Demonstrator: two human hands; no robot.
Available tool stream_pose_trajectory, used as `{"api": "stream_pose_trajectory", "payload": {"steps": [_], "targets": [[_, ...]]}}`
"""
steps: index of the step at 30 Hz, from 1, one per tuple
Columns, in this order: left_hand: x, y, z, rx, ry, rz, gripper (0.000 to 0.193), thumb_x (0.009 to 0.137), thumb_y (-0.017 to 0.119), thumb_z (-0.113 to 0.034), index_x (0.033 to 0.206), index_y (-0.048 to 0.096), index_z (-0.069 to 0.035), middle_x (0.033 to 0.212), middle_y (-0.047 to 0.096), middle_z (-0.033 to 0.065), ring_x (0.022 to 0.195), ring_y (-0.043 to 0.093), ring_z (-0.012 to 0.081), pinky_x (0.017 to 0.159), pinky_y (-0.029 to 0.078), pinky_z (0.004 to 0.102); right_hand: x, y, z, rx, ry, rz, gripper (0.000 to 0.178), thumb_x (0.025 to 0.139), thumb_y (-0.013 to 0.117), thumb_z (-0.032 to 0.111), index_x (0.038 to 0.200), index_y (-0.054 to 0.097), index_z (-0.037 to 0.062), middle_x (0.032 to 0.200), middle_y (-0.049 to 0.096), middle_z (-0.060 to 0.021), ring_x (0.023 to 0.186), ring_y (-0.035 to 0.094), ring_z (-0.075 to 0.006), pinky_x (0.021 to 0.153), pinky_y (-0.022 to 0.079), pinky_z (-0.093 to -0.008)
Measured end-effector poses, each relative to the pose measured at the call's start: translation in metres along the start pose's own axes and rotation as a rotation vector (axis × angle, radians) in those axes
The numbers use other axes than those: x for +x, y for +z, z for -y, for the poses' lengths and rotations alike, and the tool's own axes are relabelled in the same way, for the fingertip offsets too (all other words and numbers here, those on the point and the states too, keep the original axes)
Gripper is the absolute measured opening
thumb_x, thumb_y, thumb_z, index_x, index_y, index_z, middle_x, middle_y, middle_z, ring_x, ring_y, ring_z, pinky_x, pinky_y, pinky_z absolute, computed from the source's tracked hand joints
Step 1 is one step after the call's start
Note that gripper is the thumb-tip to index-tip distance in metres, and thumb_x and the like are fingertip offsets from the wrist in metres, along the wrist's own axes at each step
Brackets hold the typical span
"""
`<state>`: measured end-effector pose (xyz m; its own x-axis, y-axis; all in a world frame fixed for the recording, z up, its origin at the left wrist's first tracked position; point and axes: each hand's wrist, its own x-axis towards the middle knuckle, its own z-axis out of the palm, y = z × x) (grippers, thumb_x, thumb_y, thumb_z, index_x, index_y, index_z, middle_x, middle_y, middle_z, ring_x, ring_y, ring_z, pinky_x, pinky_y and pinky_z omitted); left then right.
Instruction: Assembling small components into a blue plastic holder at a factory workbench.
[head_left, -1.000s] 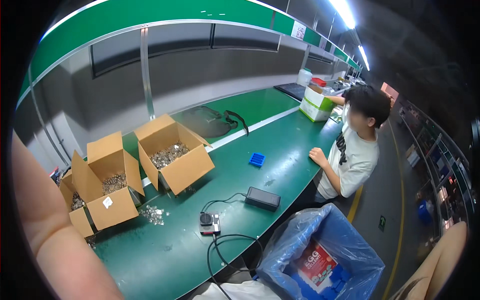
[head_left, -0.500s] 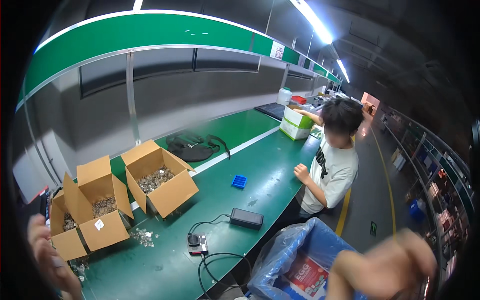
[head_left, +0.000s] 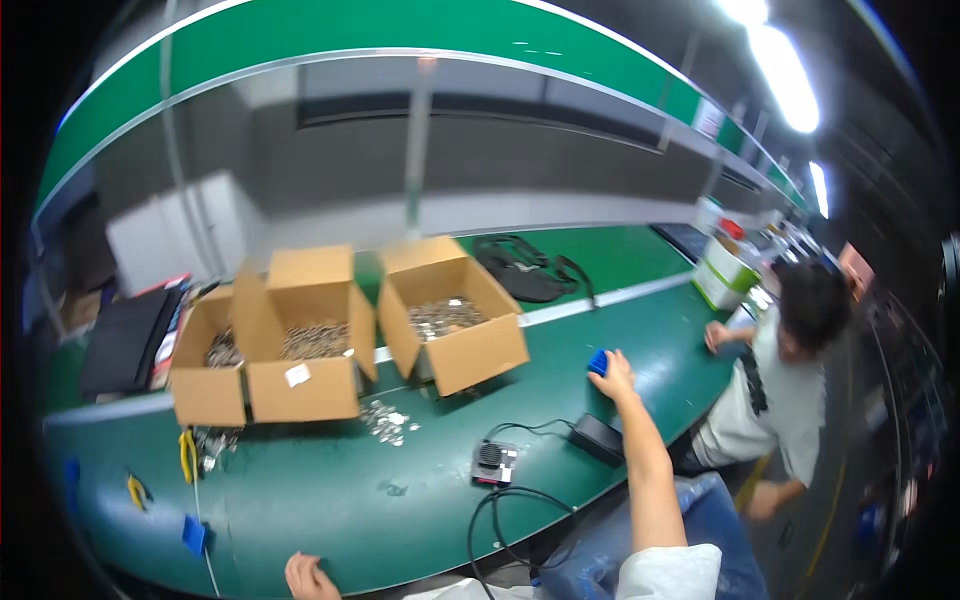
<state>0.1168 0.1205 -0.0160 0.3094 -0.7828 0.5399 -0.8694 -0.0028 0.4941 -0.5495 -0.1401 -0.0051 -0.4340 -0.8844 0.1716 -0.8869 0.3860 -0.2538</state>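
My right arm reaches across the green workbench (head_left: 440,530). My right hand (head_left: 617,378) has its fingers on a small blue compartment tray (head_left: 598,362), partly covering it. At the bench's near edge, my left hand (head_left: 311,578) rests with its fingers loosely extended and nothing visible in them. Right of centre, near my right forearm, lie a black power adapter (head_left: 597,440) and a small device with a round black grille (head_left: 490,460). A black cable runs from the device toward the near edge.
Cardboard boxes (head_left: 305,388) of small metallic pieces stand behind a loose pile (head_left: 388,422). Yellow-handled pliers (head_left: 188,457) and a blue piece (head_left: 195,535) lie at left. A black bag (head_left: 525,272) lies farther back. A co-worker (head_left: 775,400) stands at right beside a blue-lined bin (head_left: 665,540).
My view has swung left. My right hand has moved from above the bin to the blue tray. My left hand has come down to the bench edge. The co-worker's hand has left the white-green box.
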Motion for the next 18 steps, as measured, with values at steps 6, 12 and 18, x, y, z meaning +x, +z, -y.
{"api": "stream_pose_trajectory", "payload": {"steps": [6, 12, 18], "targets": [[0.006, -0.007, 0.005, 0.024, -0.098, 0.021, 0.011, 0.077, 0.050, -0.004, 0.082, 0.059, -0.004, 0.092, 0.058, 0.0117, 0.098, 0.055, 0.0306, 0.087, 0.043, 0.0417, 0.006, 0.002, 0.026, -0.118, 0.226, 0.010, 0.079, 0.068, 0.069, 0.056, 0.131, 0.046, 0.0139, 0.129, 0.049, -0.0204, 0.120, 0.048, -0.0361, 0.098, 0.040, -0.0489], [0.017, -0.005, 0.004, -0.173, -0.201, 0.028, 0.015, 0.072, 0.052, 0.004, 0.075, 0.063, -0.005, 0.083, 0.060, 0.0097, 0.089, 0.058, 0.0285, 0.080, 0.045, 0.0382, -0.032, -0.033, 0.142, 0.624, -0.435, -0.263, 0.064, 0.072, 0.073, 0.021, 0.126, 0.045, 0.0001, 0.121, 0.051, -0.0186, 0.113, 0.049, -0.0326, 0.099, 0.039, -0.0391], [0.072, 0.015, -0.057, -1.444, -0.477, 0.905, 0.050, 0.099, 0.038, -0.037, 0.133, 0.039, 0.000, 0.119, 0.054, 0.0132, 0.100, 0.058, 0.0185, 0.082, 0.047, 0.0292, -0.253, -0.062, 0.321, 0.615, -1.174, 0.139, 0.090, 0.053, 0.090, 0.035, 0.124, 0.043, 0.0054, 0.123, 0.050, -0.0194, 0.109, 0.050, -0.0365, 0.094, 0.042, -0.0424]]}}
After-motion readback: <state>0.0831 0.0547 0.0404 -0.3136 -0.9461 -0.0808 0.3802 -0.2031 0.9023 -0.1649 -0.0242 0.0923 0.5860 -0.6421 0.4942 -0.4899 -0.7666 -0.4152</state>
